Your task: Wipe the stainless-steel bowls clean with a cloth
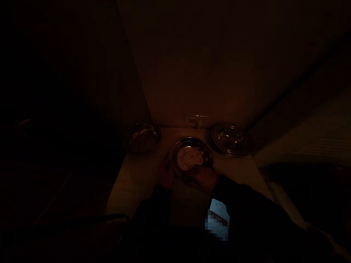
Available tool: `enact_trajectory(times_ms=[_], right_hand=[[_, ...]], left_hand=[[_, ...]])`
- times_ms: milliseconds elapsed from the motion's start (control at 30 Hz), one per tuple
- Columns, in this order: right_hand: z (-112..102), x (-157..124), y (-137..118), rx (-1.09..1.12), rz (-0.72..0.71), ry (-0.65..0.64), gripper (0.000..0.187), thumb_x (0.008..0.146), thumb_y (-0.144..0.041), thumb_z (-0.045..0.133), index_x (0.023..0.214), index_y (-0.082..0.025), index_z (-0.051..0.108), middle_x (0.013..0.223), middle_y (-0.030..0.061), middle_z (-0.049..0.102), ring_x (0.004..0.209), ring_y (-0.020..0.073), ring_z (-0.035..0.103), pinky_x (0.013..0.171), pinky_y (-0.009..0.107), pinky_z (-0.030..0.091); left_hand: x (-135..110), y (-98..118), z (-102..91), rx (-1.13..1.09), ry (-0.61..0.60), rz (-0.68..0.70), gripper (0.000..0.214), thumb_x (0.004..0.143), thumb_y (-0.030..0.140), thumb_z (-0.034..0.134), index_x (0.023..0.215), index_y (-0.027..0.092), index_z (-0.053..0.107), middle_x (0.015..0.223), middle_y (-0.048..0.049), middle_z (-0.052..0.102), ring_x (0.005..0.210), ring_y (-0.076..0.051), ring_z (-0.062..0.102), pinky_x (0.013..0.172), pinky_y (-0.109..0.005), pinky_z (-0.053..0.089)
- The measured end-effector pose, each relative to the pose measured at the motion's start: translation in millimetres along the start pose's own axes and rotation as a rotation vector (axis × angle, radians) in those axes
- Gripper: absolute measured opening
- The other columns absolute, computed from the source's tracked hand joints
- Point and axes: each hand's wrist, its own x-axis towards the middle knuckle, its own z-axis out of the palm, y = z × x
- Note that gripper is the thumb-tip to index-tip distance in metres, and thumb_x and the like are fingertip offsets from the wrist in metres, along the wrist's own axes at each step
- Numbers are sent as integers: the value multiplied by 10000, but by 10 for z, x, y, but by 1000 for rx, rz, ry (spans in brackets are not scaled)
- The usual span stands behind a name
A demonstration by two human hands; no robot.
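Figure: two hands at a steel plate on a small table, seen in very dim light. The middle plate (192, 157) lies flat on the pale table (131, 182), near its far edge, and serves here as the landmark. The left hand (166, 171) rests against the plate's left rim, apparently bracing it so that it does not slide; whether its fingers are spread or pressed together cannot be told in the dark. The right hand (201, 177) lies over the plate's near rim, fingers curled inward toward the pale surface inside, as if working at that surface while the other hand steadies; a true pinch cannot be confirmed. Both forearms wear dark sleeves. A second plate (142, 138) sits left of and slightly beyond the middle plate, and a divided plate (231, 140) sits right of and slightly beyond it; both are apart from the hands and from the middle plate. A wall socket (196, 119) is mounted directly beyond the middle plate. A light card (219, 210) shows nearer than the plate, below the right wrist.
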Motion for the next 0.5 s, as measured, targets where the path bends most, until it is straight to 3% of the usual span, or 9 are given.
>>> enact_trajectory(times_ms=[200, 500], right_hand=[[-63, -112, 115, 12, -76, -19, 278, 891, -308, 533, 1130, -208, 636, 1061, 96, 683, 1023, 216, 594, 885, 326, 424], [-41, 194, -229, -62, 99, -33, 336, 931, -361, 447, 1177, -181, 590, 1051, 130, 679, 993, 240, 622, 783, 314, 468]], left_hand=[[66, -4, 5, -10, -5, 16, 373, 859, 279, 499, 1191, 139, 595, 1244, -111, 624, 1171, -232, 567, 987, -361, 465], [74, 62, 1, 8, -2, 15, 347, 862, 217, 477, 1170, 124, 608, 1235, -107, 631, 1160, -206, 577, 1000, -333, 453]])
